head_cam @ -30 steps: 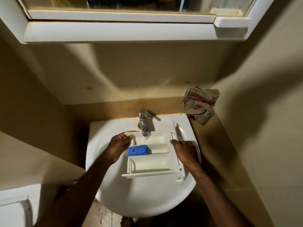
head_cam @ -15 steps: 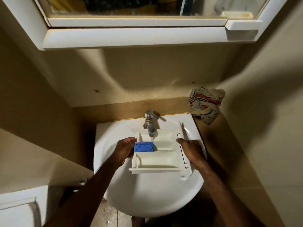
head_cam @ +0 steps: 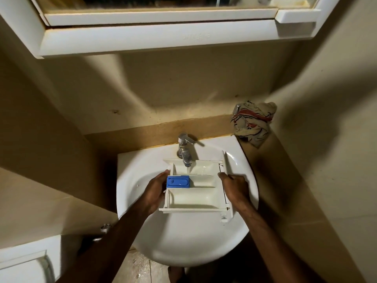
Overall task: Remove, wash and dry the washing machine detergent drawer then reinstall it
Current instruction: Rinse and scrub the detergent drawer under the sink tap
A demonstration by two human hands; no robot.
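While the white sink [head_cam: 183,242] filled the corner, the detergent drawer [head_cam: 195,193] sat level above its basin, back end under the tap [head_cam: 184,150] at the sink's rear edge. A thin stream looked to be falling into the rear compartment, which showed a wet sheen; the front compartment looked empty, and the middle one carried the blue siphon cap [head_cam: 178,181] at its left end. The left hand [head_cam: 155,193] was clamped on the drawer's left wall, fingers curled under, and the right hand [head_cam: 234,188] gripped the right side by the front panel. The drawer looked like light, stiff plastic, probably slick when wet, so the side walls were the place to hold, not the thin dividers. A crumpled cloth [head_cam: 253,123] waited past the sink's back right corner.
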